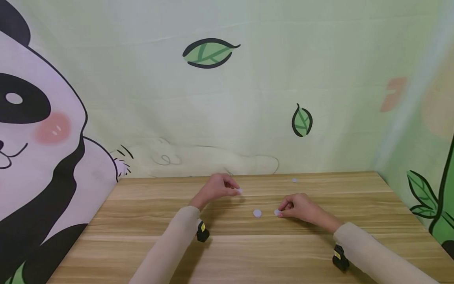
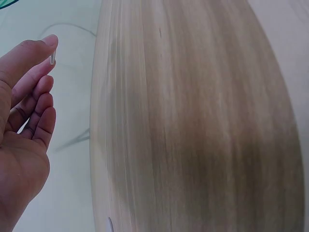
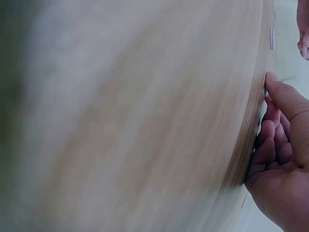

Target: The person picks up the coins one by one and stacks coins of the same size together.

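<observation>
My left hand [image 1: 217,187] pinches a small white disc [image 1: 239,191] between thumb and fingertips, held above the table. In the left wrist view this disc [image 2: 52,58] shows edge-on, with the other fingers loosely curled. Lower and to the right, my right hand [image 1: 300,208] grips the edge of another white disc [image 1: 277,212] at the tabletop. Just left of it, a larger-looking white disc [image 1: 257,213] lies flat on the wood between the hands. From the right wrist, that hand [image 3: 285,145] rests low against the table, and its disc is mostly hidden.
Farther back, a smaller white disc [image 1: 294,180] lies near the rear edge of the wooden table [image 1: 142,221]. Behind the table hangs a pale green cloth [image 1: 248,98] printed with leaves and a panda. Both wrists carry small black devices.
</observation>
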`<move>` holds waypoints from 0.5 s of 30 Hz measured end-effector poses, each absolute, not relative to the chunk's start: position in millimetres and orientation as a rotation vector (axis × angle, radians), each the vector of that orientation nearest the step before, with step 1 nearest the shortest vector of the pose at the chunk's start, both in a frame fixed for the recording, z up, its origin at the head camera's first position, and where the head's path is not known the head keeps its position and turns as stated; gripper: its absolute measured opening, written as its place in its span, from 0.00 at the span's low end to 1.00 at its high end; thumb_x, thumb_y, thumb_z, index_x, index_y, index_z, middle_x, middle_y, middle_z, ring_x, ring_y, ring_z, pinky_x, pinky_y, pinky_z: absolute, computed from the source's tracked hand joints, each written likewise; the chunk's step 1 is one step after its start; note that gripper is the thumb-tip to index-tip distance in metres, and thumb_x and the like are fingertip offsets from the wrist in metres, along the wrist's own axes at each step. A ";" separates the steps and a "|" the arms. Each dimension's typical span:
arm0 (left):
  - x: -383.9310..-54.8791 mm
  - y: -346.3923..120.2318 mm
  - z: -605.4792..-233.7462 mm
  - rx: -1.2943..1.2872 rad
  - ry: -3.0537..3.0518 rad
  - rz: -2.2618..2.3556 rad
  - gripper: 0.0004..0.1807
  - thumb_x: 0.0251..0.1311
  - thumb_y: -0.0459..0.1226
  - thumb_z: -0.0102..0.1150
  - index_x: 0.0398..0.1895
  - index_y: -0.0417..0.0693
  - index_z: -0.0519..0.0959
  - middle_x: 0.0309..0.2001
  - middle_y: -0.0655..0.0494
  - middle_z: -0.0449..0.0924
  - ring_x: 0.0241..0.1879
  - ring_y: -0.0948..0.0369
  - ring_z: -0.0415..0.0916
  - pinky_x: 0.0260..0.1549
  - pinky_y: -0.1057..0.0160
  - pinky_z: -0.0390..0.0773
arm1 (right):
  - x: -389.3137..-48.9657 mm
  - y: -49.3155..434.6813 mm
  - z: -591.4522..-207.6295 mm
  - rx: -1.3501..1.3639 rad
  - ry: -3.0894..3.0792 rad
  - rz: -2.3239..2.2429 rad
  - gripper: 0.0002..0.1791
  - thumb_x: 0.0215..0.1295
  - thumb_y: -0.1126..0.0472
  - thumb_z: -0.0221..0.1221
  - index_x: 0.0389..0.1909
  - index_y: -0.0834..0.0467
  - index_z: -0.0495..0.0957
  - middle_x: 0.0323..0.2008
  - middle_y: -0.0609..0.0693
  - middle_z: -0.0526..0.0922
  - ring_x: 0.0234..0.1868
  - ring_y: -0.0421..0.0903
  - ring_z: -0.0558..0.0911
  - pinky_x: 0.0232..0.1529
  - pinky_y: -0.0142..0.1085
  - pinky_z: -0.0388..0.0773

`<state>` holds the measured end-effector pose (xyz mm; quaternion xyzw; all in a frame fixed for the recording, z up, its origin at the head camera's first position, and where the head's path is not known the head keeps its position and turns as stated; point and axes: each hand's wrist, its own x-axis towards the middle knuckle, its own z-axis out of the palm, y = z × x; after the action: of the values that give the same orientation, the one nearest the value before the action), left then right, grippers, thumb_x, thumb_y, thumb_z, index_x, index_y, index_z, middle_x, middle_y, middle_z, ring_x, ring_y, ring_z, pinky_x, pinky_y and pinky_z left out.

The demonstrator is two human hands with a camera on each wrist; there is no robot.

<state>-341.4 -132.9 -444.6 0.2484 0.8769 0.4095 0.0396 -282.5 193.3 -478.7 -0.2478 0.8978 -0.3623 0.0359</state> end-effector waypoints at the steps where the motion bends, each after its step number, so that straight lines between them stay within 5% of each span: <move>1: -340.8 -132.2 -444.1 0.763 2.687 1.256 0.08 0.53 0.40 0.78 0.34 0.48 0.89 0.34 0.59 0.83 0.32 0.63 0.75 0.31 0.67 0.76 | -282.2 193.0 -478.7 -0.761 2.757 -1.117 0.07 0.60 0.57 0.73 0.33 0.56 0.86 0.22 0.40 0.77 0.24 0.35 0.70 0.26 0.28 0.68; 15: -337.6 -127.3 -443.6 0.809 2.679 1.228 0.07 0.54 0.41 0.77 0.33 0.51 0.89 0.37 0.62 0.84 0.36 0.63 0.77 0.37 0.65 0.78 | -280.6 193.0 -477.0 -0.761 2.745 -1.140 0.07 0.60 0.58 0.73 0.32 0.57 0.86 0.23 0.41 0.78 0.24 0.36 0.71 0.26 0.28 0.68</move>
<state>-337.6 -127.3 -443.6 0.2646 0.8758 0.4014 0.0429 -280.6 193.0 -477.0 -0.2480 0.8940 -0.3713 0.0369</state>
